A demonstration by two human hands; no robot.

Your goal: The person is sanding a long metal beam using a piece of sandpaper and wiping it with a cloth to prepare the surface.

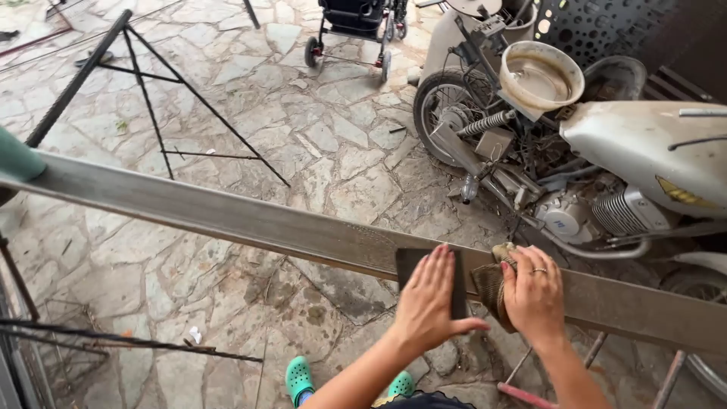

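Observation:
A long grey metal beam (pixel 227 216) runs from the left edge down to the right, resting across stands. My left hand (pixel 432 295) presses flat on a dark rectangular sanding block (pixel 410 263) that lies against the beam's face. Beside it, my right hand (pixel 536 291), with a ring on one finger, presses a crumpled brownish cloth (pixel 491 282) onto the beam. The two hands are almost touching. My feet in green clogs (pixel 299 376) stand below on the stone floor.
A silver motorbike (pixel 606 167) stands behind the beam at right, with a round beige bowl (pixel 540 74) on it. A black metal trestle (pixel 151 98) stands at upper left, a wheeled cart (pixel 352 30) at the top. Thin rods (pixel 113 341) lie at lower left on the stone paving.

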